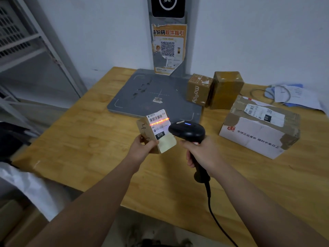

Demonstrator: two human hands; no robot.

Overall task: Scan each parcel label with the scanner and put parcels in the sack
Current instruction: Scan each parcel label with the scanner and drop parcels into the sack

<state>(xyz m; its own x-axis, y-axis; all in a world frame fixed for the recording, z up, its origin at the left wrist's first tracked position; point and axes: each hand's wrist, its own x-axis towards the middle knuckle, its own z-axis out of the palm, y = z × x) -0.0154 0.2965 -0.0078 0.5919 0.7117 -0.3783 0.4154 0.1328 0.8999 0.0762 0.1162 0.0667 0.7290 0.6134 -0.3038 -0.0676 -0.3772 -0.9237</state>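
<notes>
Four cardboard parcels are in view. One, a small brown cardboard parcel point(145, 130), is held above the light wooden worktop point(80, 139) at centre frame. It is tilted so that its white printed label point(157, 126) faces upward. The left hand point(142, 147) grips this parcel at its lower end, with the thumb on the labelled face and the fingers hidden behind it. The right hand point(202, 152) is wrapped round the handle of the black handheld scanner point(187, 131). The scanner head points left at the label from just beside the parcel, and a blue indicator is lit on top of the head. A red scan line point(159, 121) lies across the label just below the barcode. The black scanner cable point(212, 209) hangs from the handle base toward the lower edge of the frame.

Three parcels rest on the worktop right of centre:
- a brown box printed "moody" point(197, 90);
- a plain brown taped box point(227, 90) just beside it;
- a larger white-and-brown labelled box point(258, 136), nearer the right edge.

A grey flat pad point(142, 93) lies at the rear of the worktop, beyond the held parcel. White sheet material point(26, 184) shows at lower left; whether it is the sack cannot be told.
</notes>
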